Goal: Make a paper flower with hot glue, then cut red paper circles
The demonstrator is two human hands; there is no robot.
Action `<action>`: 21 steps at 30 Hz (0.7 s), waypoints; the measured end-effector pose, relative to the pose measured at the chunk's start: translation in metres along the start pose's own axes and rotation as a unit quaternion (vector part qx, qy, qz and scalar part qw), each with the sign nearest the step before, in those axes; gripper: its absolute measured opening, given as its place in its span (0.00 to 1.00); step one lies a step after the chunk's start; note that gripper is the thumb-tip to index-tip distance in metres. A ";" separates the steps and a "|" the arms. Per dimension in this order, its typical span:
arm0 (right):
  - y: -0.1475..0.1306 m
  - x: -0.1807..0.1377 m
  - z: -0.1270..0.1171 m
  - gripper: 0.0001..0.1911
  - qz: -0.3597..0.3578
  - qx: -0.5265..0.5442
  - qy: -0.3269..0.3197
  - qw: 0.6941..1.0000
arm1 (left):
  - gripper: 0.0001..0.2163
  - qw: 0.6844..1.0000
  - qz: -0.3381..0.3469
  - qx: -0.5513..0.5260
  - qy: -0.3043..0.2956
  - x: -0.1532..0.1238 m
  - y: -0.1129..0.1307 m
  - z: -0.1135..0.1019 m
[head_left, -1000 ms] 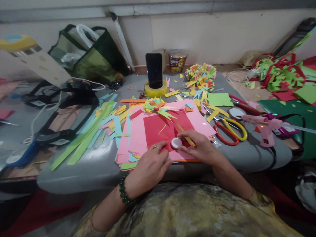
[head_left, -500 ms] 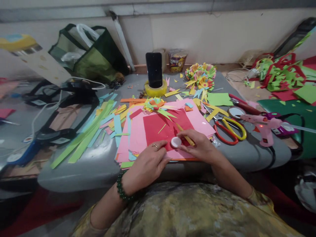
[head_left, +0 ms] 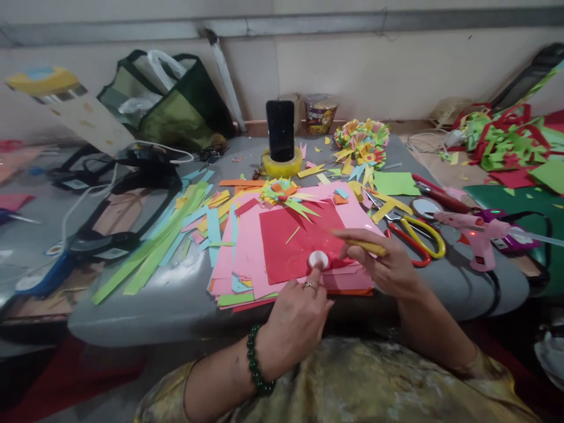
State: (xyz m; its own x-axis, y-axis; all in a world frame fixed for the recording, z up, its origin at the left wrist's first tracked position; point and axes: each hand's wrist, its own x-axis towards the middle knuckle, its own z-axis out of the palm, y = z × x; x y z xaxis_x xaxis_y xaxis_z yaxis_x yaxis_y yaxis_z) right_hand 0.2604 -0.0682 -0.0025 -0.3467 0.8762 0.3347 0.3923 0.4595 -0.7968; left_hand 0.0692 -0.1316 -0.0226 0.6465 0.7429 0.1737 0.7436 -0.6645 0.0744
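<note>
A small round white cap point(head_left: 318, 259) lies on a sheet of red paper point(head_left: 282, 247), which rests on a stack of pink paper point(head_left: 247, 258). The index fingertip of my left hand point(head_left: 302, 311) presses on the cap, with the other fingers curled in. To the right, my right hand point(head_left: 388, 267) grips a yellow pencil point(head_left: 368, 245), its tip pointing left above the red sheet. A faint round outline shows on the red paper left of the cap. A thin green strip point(head_left: 292, 235) lies on the same sheet.
Red- and yellow-handled scissors point(head_left: 423, 235) and a pink glue gun point(head_left: 478, 235) lie at the right. A phone point(head_left: 281, 130) stands in a yellow tape roll point(head_left: 282, 167) behind the paper. Green strips point(head_left: 154, 247) spread left; paper flowers point(head_left: 362, 141) sit at the back.
My right hand has let go of the cap and moved right, bringing the pencil up. My left hand has moved right, and its index finger is now on the cap.
</note>
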 end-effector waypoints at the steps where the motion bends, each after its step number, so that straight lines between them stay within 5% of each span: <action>1: -0.004 0.004 -0.002 0.14 0.009 0.020 -0.005 1.000 | 0.10 1.000 0.002 0.004 0.005 0.000 0.001 0.001; 12: -0.011 0.057 0.018 0.19 0.086 0.022 -0.212 0.973 | 0.13 1.000 -0.001 0.006 0.001 0.002 0.000 0.001; 21: -0.012 0.075 0.022 0.19 0.034 -0.078 -0.250 0.965 | 0.13 0.998 -0.016 -0.028 -0.046 0.003 0.001 -0.003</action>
State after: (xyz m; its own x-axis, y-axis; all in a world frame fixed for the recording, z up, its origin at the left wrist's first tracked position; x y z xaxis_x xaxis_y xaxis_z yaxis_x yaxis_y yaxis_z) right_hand 0.2110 -0.0109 0.0214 -0.6674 0.7441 -0.0307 0.5388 0.4540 -0.7096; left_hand 0.0715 -0.1302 -0.0188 0.6369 0.7667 0.0805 0.7554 -0.6415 0.1338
